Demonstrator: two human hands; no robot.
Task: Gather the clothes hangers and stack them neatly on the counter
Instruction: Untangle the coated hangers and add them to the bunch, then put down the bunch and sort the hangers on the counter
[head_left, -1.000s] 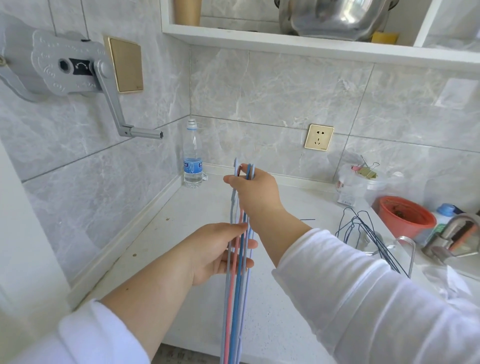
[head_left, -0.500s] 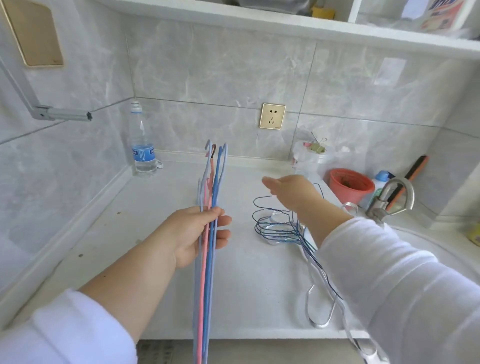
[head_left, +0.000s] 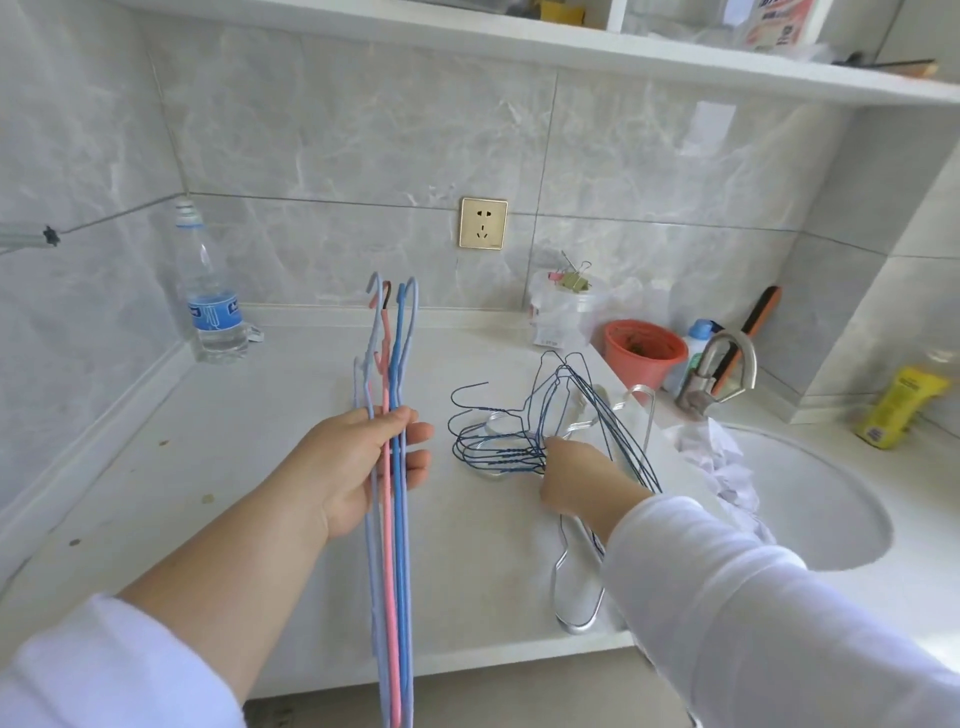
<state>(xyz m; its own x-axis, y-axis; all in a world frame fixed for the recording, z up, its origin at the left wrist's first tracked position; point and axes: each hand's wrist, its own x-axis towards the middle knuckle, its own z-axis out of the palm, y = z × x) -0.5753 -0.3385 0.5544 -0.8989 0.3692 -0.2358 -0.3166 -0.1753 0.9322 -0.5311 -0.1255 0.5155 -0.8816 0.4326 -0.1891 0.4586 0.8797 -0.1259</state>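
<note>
Plastic hangers (head_left: 390, 467), blue and pink, upright in left hand (head_left: 358, 467), fingers curled around them, above white counter (head_left: 234, 441). Wire hangers (head_left: 524, 436) heaped near sink (head_left: 831, 519); right hand (head_left: 576, 478) touching them, grip unclear.

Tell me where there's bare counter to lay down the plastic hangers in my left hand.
Free: the white counter between the clear water bottle at the left wall and the dark blue wire hangers. Crowded: the right side, with that wire pile, the silver metal hangers, the orange plastic cup and the round sink.
</note>
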